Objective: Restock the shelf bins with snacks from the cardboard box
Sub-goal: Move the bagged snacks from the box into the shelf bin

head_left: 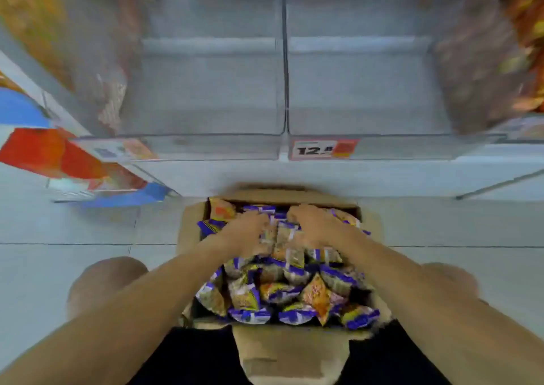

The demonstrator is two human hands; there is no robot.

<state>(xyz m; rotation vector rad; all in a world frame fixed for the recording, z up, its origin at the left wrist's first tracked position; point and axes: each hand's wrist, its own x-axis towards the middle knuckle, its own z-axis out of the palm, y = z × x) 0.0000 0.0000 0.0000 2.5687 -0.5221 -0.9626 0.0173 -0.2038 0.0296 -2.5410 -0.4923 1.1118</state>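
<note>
Both the left hand [250,231] and right hand [313,227] curled around a clump of snack packets [284,237] in the full cardboard box [188,231] beneath them, while the two clear shelf bins [206,90] beyond them stood bare, so restocking seemed barely begun.

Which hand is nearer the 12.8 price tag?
Right. The right hand sits in the cardboard box almost directly below the price tag; the left hand is further to the left.
</note>
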